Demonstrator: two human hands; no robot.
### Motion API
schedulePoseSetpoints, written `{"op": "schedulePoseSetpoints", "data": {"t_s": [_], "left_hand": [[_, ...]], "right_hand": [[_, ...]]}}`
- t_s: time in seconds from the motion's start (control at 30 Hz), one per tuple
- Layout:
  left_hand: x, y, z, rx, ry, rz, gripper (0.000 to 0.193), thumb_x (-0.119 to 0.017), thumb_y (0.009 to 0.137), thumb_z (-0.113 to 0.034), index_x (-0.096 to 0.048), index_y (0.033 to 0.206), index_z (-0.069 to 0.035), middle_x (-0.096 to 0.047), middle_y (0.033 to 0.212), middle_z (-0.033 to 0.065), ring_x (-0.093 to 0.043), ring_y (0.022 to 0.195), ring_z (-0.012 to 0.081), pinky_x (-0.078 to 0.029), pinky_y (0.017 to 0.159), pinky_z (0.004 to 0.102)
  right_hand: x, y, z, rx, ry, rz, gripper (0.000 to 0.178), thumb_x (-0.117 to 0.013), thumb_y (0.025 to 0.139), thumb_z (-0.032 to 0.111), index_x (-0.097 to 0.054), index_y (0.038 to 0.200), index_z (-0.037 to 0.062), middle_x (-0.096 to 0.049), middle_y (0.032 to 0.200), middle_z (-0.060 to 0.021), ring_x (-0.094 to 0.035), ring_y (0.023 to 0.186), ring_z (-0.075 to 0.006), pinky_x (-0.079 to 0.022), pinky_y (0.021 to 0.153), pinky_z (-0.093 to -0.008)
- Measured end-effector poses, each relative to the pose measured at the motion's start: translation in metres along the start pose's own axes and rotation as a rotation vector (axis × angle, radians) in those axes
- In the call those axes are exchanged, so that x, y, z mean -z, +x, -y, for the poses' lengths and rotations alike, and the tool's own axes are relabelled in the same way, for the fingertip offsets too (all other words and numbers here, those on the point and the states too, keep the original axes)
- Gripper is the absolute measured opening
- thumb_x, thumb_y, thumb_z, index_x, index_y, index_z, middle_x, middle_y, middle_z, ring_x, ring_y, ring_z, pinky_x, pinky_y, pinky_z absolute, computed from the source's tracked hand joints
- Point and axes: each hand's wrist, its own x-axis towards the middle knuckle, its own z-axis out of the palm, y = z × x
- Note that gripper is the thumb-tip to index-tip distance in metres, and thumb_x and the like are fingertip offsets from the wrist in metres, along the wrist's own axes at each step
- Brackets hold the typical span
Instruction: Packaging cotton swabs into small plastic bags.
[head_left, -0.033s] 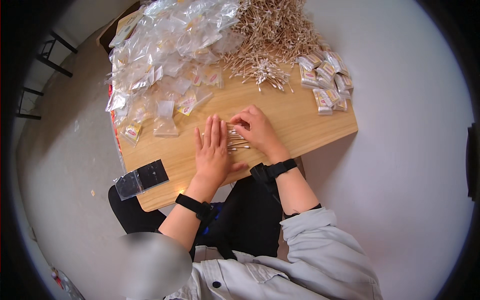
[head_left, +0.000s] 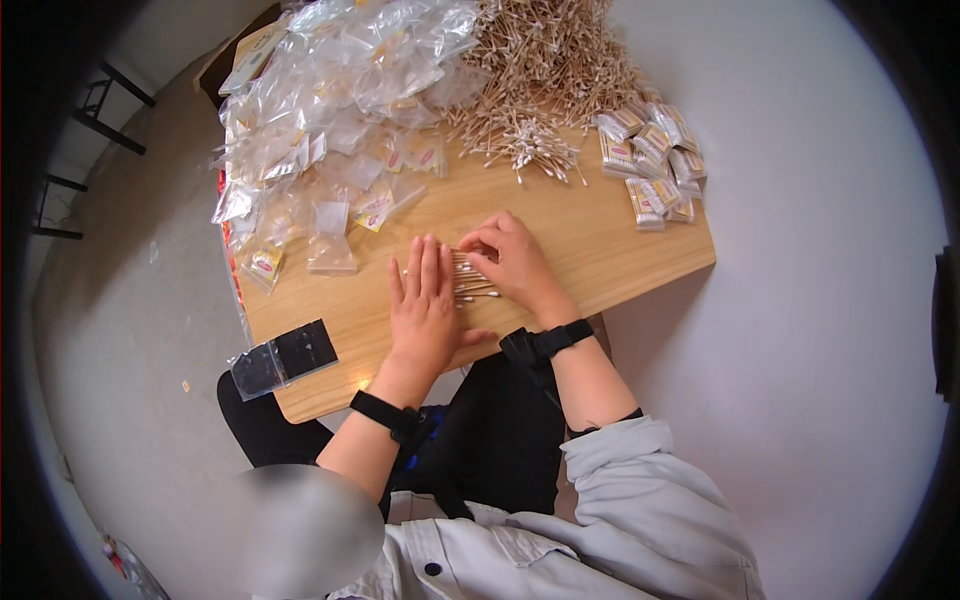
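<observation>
A small row of cotton swabs (head_left: 478,284) lies on the wooden table, sticks running sideways and white tips showing between my hands. My left hand (head_left: 425,300) rests flat over their left part, fingers stretched out and thumb apart, hiding that end. At the far edge of the row, my right hand (head_left: 510,258) has its thumb and index finger curled together in a pinch. A swab stick appears to be between those fingertips, though the hand partly covers it.
A large heap of loose cotton swabs (head_left: 550,70) covers the table's far right. Clear plastic bags (head_left: 350,80) pile up at the far left. Filled swab packets (head_left: 652,150) sit by the right edge. A black strip in clear film (head_left: 305,347) lies at the near-left edge.
My left hand has shifted very slightly toward me over the swabs. The right hand stays nearly where it was.
</observation>
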Motion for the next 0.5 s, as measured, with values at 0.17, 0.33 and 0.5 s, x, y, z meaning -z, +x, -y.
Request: {"op": "schedulePoseSetpoints", "data": {"t_s": [0.17, 0.33, 0.5], "left_hand": [[0.000, -0.019, 0.012, 0.001, -0.093, -0.011, 0.113, -0.082, 0.060, -0.054, -0.032, 0.146, 0.003, -0.028, 0.152, 0.0182, -0.019, 0.146, 0.0339, -0.012, 0.118, 0.0539], [0.000, -0.028, 0.027, 0.059, -0.229, -0.194, 0.103, -0.082, 0.069, -0.030, -0.025, 0.149, 0.003, -0.021, 0.156, 0.0207, -0.018, 0.146, 0.0374, -0.016, 0.117, 0.0530], [-0.002, -0.021, 0.020, 0.027, -0.175, -0.147, 0.097, -0.075, 0.077, -0.033, -0.022, 0.150, 0.003, -0.020, 0.157, 0.0218, -0.019, 0.147, 0.0347, -0.019, 0.117, 0.0490]], "right_hand": [[-0.011, -0.014, 0.003, -0.007, 0.197, -0.115, 0.016, -0.062, 0.093, 0.018, -0.070, 0.099, 0.0052, -0.059, 0.104, -0.0112, -0.058, 0.101, -0.0245, -0.048, 0.089, -0.0338], [-0.035, -0.037, 0.006, -0.127, 0.423, -0.571, 0.034, -0.044, 0.103, 0.025, -0.057, 0.121, -0.0005, -0.051, 0.122, -0.0146, -0.051, 0.113, -0.0268, -0.041, 0.099, -0.0353], [-0.070, -0.028, 0.018, -0.057, 0.367, -0.531, 0.044, -0.037, 0.105, 0.031, -0.046, 0.131, -0.0024, -0.047, 0.127, -0.0175, -0.046, 0.120, -0.0285, -0.036, 0.105, -0.0383]]}}
